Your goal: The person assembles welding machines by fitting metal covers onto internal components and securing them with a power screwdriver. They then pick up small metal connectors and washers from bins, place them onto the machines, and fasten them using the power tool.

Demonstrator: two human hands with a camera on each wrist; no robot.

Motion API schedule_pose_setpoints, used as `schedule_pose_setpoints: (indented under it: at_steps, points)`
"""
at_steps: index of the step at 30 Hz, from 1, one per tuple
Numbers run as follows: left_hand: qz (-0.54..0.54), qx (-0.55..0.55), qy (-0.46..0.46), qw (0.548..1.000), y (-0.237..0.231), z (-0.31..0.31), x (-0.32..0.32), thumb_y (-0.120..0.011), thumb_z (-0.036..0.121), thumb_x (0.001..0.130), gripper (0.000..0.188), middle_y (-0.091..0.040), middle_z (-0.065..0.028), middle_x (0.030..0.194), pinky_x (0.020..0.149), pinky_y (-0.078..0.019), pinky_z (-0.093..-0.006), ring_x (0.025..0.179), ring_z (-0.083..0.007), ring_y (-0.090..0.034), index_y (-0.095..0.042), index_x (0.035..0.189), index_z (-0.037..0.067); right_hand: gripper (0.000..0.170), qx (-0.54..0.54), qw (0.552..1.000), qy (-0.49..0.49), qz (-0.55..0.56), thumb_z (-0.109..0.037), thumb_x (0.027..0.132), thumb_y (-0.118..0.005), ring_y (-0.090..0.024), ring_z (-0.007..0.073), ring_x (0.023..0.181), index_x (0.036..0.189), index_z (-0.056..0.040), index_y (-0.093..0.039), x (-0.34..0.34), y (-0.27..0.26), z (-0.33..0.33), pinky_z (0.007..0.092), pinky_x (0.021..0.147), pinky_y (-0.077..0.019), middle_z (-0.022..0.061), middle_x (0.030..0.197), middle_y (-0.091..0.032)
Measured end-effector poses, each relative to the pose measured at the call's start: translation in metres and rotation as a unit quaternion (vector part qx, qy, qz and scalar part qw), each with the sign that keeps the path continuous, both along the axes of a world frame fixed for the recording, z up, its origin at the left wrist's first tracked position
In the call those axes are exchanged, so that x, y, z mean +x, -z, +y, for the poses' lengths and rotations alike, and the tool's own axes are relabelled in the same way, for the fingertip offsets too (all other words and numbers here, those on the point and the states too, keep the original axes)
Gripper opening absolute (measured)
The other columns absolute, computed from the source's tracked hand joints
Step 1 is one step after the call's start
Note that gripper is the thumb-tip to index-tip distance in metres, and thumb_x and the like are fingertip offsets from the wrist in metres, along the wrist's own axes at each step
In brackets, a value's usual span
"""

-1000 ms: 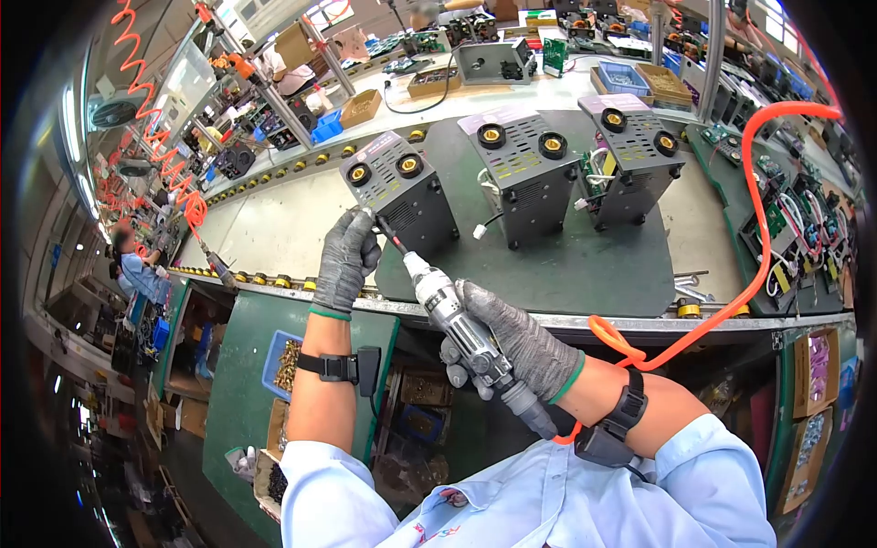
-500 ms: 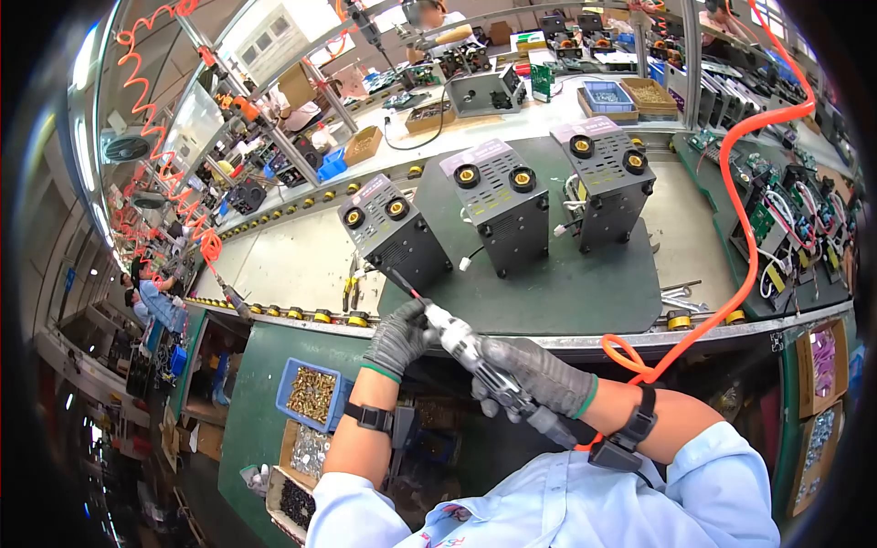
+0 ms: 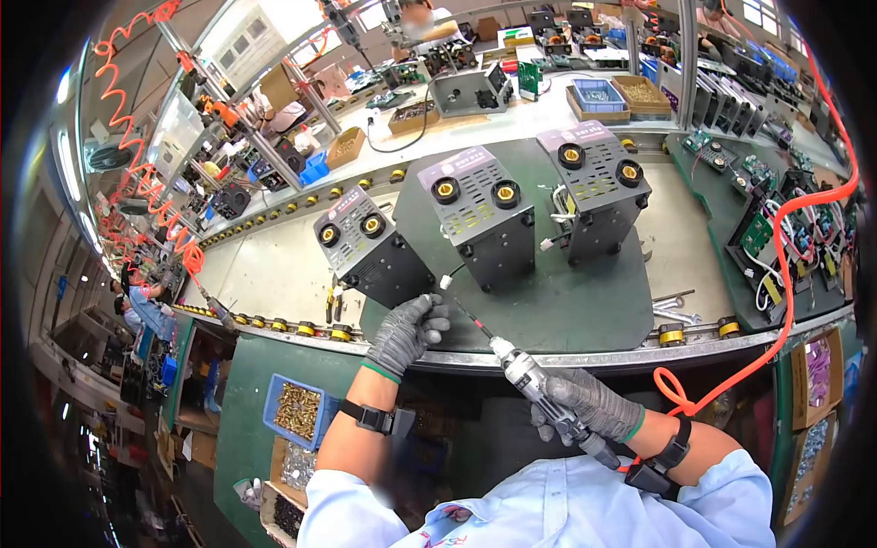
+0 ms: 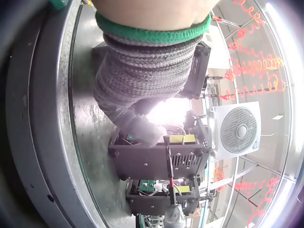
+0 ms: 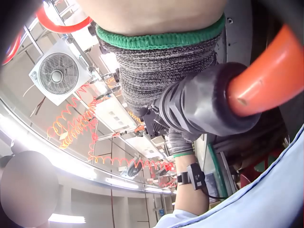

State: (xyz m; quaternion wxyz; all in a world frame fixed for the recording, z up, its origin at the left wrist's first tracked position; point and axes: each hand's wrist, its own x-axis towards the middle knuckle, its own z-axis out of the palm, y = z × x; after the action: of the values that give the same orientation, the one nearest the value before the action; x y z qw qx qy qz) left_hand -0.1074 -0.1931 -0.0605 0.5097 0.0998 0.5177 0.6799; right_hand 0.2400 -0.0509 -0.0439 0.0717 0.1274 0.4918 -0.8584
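Observation:
My right hand (image 3: 598, 402), in a grey knitted glove, grips a pneumatic screwdriver (image 3: 525, 376) with an orange air hose. Its long bit (image 3: 475, 320) points up and left towards the middle black metal case (image 3: 498, 251). My gloved left hand (image 3: 406, 336) has its fingers bent close to the lower edge of the left case (image 3: 388, 265). I cannot tell whether these fingers pinch something small. In the left wrist view the bit (image 4: 171, 166) passes across a dark case (image 4: 142, 164), near the blurred fingertips. Each case carries two round black-and-brass sockets on top.
A third case (image 3: 607, 224) stands at the right of the green board (image 3: 585, 310). Wrenches (image 3: 676, 310) lie beyond the board's right edge, pliers (image 3: 333, 301) left of the cases. A blue bin (image 3: 300, 411) of brass parts sits below left. The orange hose (image 3: 790, 274) loops at right.
My left hand has come away from the left case's front corner, dropped, then risen near its lower right edge. The screwdriver has moved right, its bit now apart from the left fingers.

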Motion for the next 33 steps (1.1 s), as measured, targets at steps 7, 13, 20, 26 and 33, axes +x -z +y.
schedule_pose_setpoints:
  at_steps: [7, 13, 20, 26, 33]
  points:
    - [-0.034, -0.025, 0.012, 0.999, 0.000, 0.003, 0.003, -0.063, 0.037, 0.105, 0.031, -0.052, 0.0033, 0.067, 0.037, -0.0321, -0.0215, 0.047, -0.0088, -0.044, -0.062, 0.100, 0.006, 0.075, -0.005, 1.000, 0.006, -0.013, -0.065, 0.092, -0.067, -0.072, 0.0151, 0.073, 0.136, -0.0054, -0.053, -0.008, -0.001, -0.005, 0.0245, 0.054, -0.0578, 0.0074, 0.090, -0.068]
    - [-0.072, -0.035, 0.022, 0.997, -0.012, 0.003, 0.000, -0.062, 0.035, 0.106, 0.031, -0.050, 0.0032, 0.070, 0.038, -0.0342, -0.0206, 0.051, -0.0074, -0.044, -0.063, 0.103, 0.003, 0.075, 0.006, 1.000, 0.001, -0.028, -0.064, 0.092, -0.067, -0.072, 0.0140, 0.073, 0.138, -0.0057, -0.053, -0.016, -0.008, -0.004, 0.0251, 0.057, -0.0579, 0.0064, 0.089, -0.067]
    - [-0.061, 0.048, 0.042, 0.996, -0.012, 0.001, 0.001, -0.065, 0.027, 0.103, 0.033, -0.058, -0.0022, 0.085, 0.048, -0.0423, -0.0214, 0.069, -0.0112, -0.054, -0.064, 0.119, -0.001, 0.082, 0.032, 0.998, -0.020, -0.046, -0.069, 0.088, -0.068, -0.070, 0.0122, 0.074, 0.139, -0.0057, -0.052, -0.026, -0.012, -0.004, 0.0247, 0.057, -0.0564, 0.0053, 0.089, -0.066]
    - [-0.122, 0.074, 0.056, 0.988, -0.003, 0.003, 0.001, -0.063, 0.040, 0.105, 0.035, -0.049, 0.0046, 0.074, 0.040, -0.0313, -0.0190, 0.056, -0.0049, -0.040, -0.058, 0.110, 0.005, 0.080, 0.075, 0.995, -0.037, -0.048, -0.066, 0.089, -0.067, -0.070, 0.0120, 0.073, 0.137, -0.0041, -0.053, -0.036, -0.016, -0.005, 0.0247, 0.057, -0.0567, 0.0049, 0.088, -0.065]
    - [-0.055, 0.061, 0.022, 0.996, -0.036, 0.000, 0.025, -0.059, 0.039, 0.107, 0.035, -0.043, 0.0067, 0.068, 0.037, -0.0271, -0.0194, 0.050, -0.0037, -0.037, -0.059, 0.105, 0.004, 0.068, 0.074, 0.997, -0.023, -0.017, -0.060, 0.093, -0.065, -0.071, 0.0123, 0.071, 0.127, -0.0018, -0.057, -0.036, -0.019, -0.008, 0.0249, 0.055, -0.0563, 0.0072, 0.089, -0.068]
